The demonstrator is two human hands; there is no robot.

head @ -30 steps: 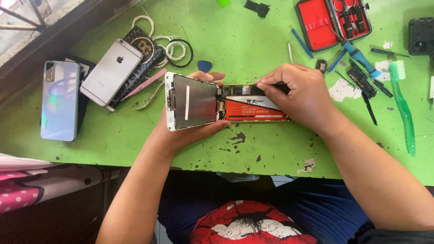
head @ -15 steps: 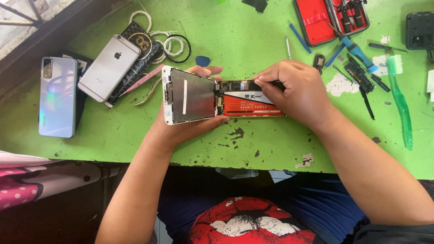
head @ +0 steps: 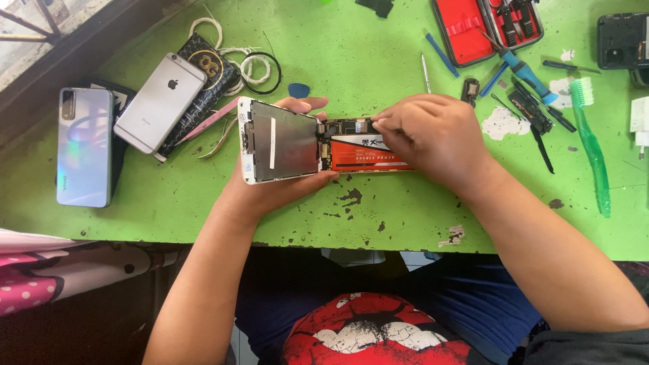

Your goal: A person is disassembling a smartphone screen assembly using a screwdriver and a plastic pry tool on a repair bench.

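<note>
On the green table (head: 378, 47), an opened phone (head: 351, 145) shows its red-orange battery (head: 358, 154).

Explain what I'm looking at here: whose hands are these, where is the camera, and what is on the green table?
This is one view from a camera worn on a person's head, looking down at their own two bare hands; no machine is involved. The left hand cradles the lifted screen panel of an opened phone. The right hand rests over the phone's insides, fingers pinched near its top edge beside a red battery; what they pinch is hidden. On the green table lie a silver phone, a pale iridescent phone, a red tool case, a green toothbrush and a blue pick.
</note>
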